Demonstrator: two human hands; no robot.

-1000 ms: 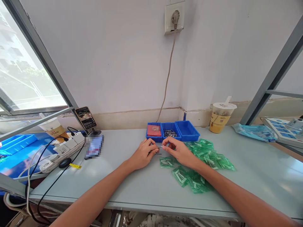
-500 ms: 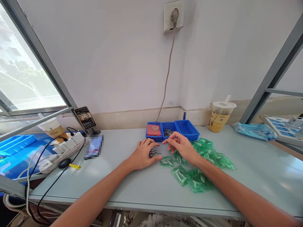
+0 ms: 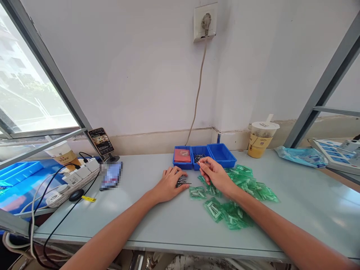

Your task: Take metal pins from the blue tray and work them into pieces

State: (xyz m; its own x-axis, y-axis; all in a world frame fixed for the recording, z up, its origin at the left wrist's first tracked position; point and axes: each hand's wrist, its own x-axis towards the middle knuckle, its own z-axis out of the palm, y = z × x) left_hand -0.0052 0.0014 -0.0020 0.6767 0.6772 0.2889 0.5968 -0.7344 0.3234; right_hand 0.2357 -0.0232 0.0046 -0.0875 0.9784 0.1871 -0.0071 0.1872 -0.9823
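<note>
My left hand [image 3: 168,185] rests palm down on the table, fingers bent and thumb apart, around a small pile of dark screws [image 3: 181,182] lying between thumb and fingers. My right hand [image 3: 215,173] is raised just in front of the blue trays, thumb and forefinger pinched. A tiny pale bit shows at its fingertips, too small to name. Beyond it, the middle blue tray [image 3: 193,154] holds more small dark screws [image 3: 199,157]. One small green bag [image 3: 197,192] with metal pieces inside lies between my hands.
A heap of green bags [image 3: 239,213] spreads under and beside my right forearm. The left tray holds a red packet [image 3: 182,155]. A drink cup [image 3: 262,139] and a blue packet [image 3: 300,155] stand right; a phone [image 3: 111,176] and power strip [image 3: 74,183] lie left.
My right hand has turned slightly and its fingers have drawn together near the middle tray. My left hand stays around the screws.
</note>
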